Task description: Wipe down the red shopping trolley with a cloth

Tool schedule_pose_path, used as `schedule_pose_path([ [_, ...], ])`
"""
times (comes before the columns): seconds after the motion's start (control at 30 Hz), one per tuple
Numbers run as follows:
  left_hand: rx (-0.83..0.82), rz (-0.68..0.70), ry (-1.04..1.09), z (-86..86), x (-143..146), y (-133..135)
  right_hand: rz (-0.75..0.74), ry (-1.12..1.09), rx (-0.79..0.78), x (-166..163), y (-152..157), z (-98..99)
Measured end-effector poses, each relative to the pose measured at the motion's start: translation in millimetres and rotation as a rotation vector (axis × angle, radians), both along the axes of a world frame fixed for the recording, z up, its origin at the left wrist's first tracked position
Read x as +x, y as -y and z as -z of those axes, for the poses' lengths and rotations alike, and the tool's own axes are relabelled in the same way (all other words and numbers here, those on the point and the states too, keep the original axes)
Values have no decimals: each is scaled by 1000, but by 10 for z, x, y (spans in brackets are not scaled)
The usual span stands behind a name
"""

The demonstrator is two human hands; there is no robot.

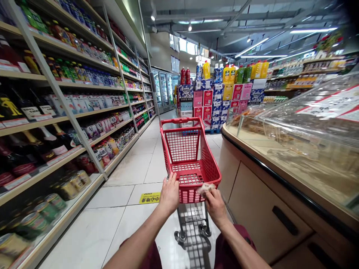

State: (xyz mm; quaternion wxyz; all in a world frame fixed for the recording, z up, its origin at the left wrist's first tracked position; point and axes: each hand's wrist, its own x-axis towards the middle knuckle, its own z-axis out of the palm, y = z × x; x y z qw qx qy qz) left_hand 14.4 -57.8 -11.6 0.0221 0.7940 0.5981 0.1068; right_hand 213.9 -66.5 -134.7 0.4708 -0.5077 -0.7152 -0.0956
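A red plastic shopping cart (pixel 183 147) with grid walls stands right in front of me on grey casters, its basket holding nothing. My left hand (pixel 169 194) lies against the near left corner of its rim, fingers stretched out and the thumb side hidden. At the near right of the rim, my right hand (pixel 216 205) is closed on a crumpled whitish cloth (pixel 206 188). The cloth touches the rim; whether it is fabric or paper is hard to tell. The cart's handle bar (pixel 181 120) is at its far end.
Drink shelves (pixel 92 108) line the left side. A counter (pixel 252 179) with a glass guard and clear covers runs along the right. Ahead stand stacked drink cartons (pixel 207 104) topped with bottles. A yellow caution sticker (pixel 149 198) is on the tiled floor (pixel 112 220).
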Motion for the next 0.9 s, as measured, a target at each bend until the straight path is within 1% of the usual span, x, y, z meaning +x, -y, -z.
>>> schedule_pose_path([
  [0.1,-27,2,4,24,36,9,-41,55,-92,106,10,126],
  [0.13,-30,5,9,33,32,5,-54,45,-101,160,19,136],
  [0.2,-16,-1,22,45,11,-12,-44,-18,-61,266,15,71],
  [0.27,4,-28,40,48,-22,-31,-3,-88,7,324,-21,-52],
  [0.33,21,-45,54,44,-66,-45,19,-106,11,304,-52,-118],
  [0.37,30,-48,58,42,-93,-50,11,-95,-21,272,-53,-107],
  [0.47,53,-31,68,45,-182,-59,-84,-26,-154,163,6,42],
  [0.53,67,-29,88,60,-236,-63,-123,-31,-169,133,45,105],
  [0.6,83,-34,117,83,-274,-62,-90,-98,-97,133,44,63],
  [0.67,95,-43,148,108,-298,-52,-29,-171,-20,126,12,-32],
  [0.7,98,-46,163,120,-307,-45,-12,-184,-10,109,0,-71],
  [0.77,98,-46,190,144,-324,-28,-41,-154,-67,58,11,-97],
  [0.83,101,-33,209,172,-339,-14,-121,-98,-143,17,64,-91],
  [0.87,108,-24,215,188,-345,-9,-138,-96,-153,13,92,-103],
  [0.9,118,-16,221,207,-348,-4,-124,-118,-135,23,110,-140],
])
